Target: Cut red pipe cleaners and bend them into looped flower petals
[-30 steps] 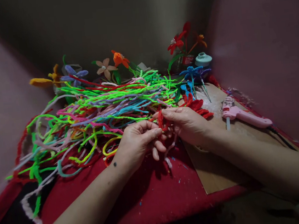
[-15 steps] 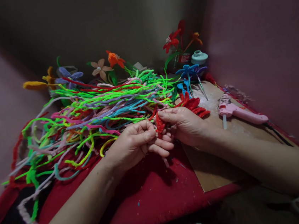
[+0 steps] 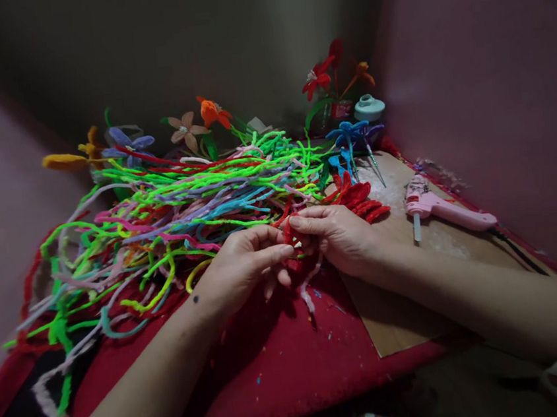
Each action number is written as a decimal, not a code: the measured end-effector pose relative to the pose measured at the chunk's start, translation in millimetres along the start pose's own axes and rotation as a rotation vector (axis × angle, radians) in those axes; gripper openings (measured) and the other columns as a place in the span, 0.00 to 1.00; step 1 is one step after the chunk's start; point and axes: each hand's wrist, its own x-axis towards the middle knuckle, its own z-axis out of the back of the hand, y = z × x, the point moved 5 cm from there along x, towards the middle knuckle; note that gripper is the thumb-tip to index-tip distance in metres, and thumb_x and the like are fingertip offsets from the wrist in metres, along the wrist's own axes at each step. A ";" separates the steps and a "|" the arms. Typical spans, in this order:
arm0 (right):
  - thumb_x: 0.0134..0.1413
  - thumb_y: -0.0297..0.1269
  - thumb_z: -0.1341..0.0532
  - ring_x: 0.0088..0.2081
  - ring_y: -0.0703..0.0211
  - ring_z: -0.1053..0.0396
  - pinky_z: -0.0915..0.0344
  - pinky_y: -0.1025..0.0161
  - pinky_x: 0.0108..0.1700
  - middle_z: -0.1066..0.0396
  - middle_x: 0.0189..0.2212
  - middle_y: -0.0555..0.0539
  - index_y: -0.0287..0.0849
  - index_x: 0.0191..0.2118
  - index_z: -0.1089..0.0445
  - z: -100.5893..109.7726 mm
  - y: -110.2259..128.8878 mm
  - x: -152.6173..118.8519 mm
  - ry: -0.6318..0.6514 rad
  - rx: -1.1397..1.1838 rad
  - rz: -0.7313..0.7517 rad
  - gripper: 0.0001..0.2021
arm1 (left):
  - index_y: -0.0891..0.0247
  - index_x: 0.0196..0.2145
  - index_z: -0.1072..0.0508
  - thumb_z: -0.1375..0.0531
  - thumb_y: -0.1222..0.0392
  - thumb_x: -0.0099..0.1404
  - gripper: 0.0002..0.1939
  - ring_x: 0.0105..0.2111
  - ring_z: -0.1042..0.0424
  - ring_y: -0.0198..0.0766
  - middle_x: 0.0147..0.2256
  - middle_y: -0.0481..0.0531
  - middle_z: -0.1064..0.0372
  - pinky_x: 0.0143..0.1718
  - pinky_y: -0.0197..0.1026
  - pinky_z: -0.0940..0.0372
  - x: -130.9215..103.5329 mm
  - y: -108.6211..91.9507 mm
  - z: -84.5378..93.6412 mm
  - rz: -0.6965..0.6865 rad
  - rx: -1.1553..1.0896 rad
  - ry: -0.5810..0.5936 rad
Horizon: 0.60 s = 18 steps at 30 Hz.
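Observation:
Between my two hands is a red pipe-cleaner flower piece (image 3: pixel 290 232), with a small pale bit showing at its middle. My left hand (image 3: pixel 244 262) pinches its left side between thumb and fingertips. On the other side my right hand (image 3: pixel 344 235) grips it, the thumb on top and the other fingers mostly hidden. A pale pink pipe cleaner (image 3: pixel 307 295) lies just below, its upper end passing under my right hand. Several red pipe-cleaner petals (image 3: pixel 357 197) lie right behind my right hand.
A heap of coloured pipe cleaners (image 3: pixel 198 197) spreads over the red cloth (image 3: pixel 277 381). At right, a pink glue gun (image 3: pixel 448 209) lies on a brown board (image 3: pixel 394 316). Finished flowers (image 3: pixel 183 131) stand behind, near a pale blue bottle (image 3: pixel 369 107).
The red piece has turned and sits lower between my fingers, showing its pale middle. My left fingers have drawn in from under my right hand. More of the pink pipe cleaner shows.

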 end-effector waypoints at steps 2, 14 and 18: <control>0.41 0.34 0.35 0.18 0.69 0.41 0.47 0.68 0.22 0.35 0.16 0.52 0.36 0.21 0.32 -1.9 -1.0 -0.8 0.028 0.044 -0.039 0.08 | 0.67 0.27 0.33 0.40 0.63 0.57 0.05 0.13 0.37 0.28 0.16 0.47 0.31 0.12 0.27 0.42 -0.9 -0.3 -1.2 0.012 0.073 -0.031; 0.43 0.38 0.34 0.22 0.64 0.37 0.41 0.63 0.28 0.32 0.19 0.51 0.37 0.24 0.31 -6.3 -2.6 -1.8 0.115 0.167 -0.125 0.09 | 0.67 0.25 0.33 0.39 0.62 0.57 0.07 0.15 0.31 0.32 0.21 0.52 0.26 0.17 0.31 0.36 2.5 1.8 2.3 -0.077 -0.086 0.069; 0.46 0.40 0.35 0.22 0.66 0.37 0.42 0.65 0.28 0.32 0.20 0.49 0.35 0.26 0.30 -12.4 -2.8 -4.0 0.230 0.053 -0.049 0.11 | 0.67 0.25 0.33 0.38 0.61 0.57 0.08 0.15 0.32 0.32 0.19 0.51 0.28 0.16 0.31 0.36 5.7 5.4 1.6 -0.093 -0.186 0.073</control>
